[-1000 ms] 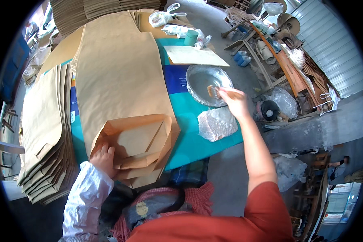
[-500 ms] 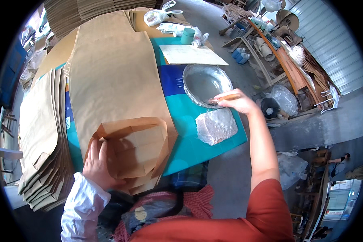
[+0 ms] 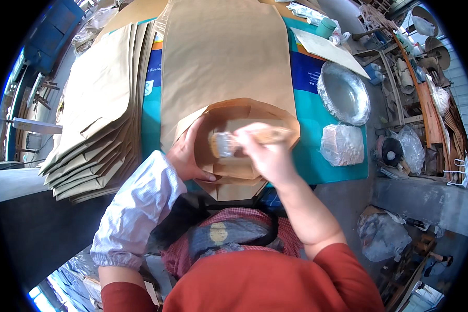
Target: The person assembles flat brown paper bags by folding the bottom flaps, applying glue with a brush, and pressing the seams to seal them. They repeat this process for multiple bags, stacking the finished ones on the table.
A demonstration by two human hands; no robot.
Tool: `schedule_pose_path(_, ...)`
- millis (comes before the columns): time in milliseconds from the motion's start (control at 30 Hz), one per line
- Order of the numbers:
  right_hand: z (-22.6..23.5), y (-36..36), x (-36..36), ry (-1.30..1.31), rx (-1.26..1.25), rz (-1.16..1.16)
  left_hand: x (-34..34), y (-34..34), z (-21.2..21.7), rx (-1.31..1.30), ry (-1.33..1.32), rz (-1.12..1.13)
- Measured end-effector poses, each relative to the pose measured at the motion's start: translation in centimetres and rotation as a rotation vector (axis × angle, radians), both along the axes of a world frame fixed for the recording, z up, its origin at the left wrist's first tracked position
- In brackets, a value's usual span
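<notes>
brown paper bag (image 3: 226, 62) lies flat on the teal cover (image 3: 307, 164) of the table, in the middle in front of the person, and its near end is opened into a wide mouth with several corners and folded flaps around it. the left hand (image 3: 184, 156) is at the left side of this mouth and it is spread: the fingers point away from the body along the paper, and the thumb is well apart from them, over the near flap. the right hand (image 3: 268, 156) is pinching a brush (image 3: 224, 144) with wooden handle, and the head of it, which is blurred, points to the left over the inside of the mouth; if it touches the paper, i cannot tell. a pale sleeve (image 3: 138, 213) covers the left forearm, while the right forearm is bare below a red sleeve (image 3: 343, 273). on the left of the bag lies a thick stack of brown paper (image 3: 99, 99), folded at its near end. on the right there is a round greyish bowl (image 3: 351, 93), and just nearer to the body, a block in clear plastic (image 3: 343, 145). beyond the bowl lies a pale flat board (image 3: 327, 52), with a small green container (image 3: 326, 27) near it
</notes>
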State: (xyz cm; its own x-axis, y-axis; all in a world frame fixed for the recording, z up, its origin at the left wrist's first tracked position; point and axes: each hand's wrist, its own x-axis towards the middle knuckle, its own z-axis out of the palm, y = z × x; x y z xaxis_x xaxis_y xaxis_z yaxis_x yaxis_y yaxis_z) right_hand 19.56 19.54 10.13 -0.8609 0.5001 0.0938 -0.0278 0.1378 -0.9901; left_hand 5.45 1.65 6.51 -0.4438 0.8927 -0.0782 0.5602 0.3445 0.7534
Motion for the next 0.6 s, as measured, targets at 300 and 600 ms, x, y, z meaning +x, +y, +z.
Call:
schedule_pose_path(300, -5.1, -2.8, -3.4, -0.269, -0.095, 0.132, 0.2, -0.2, -0.6, -0.063, -0.018, 0.017)
schedule_pose_path(600, -1.2, 5.3, 0.6, -0.261, 0.558, -0.044, 0.5, 0.4, 0.6, -0.154, -0.044, 0.022)
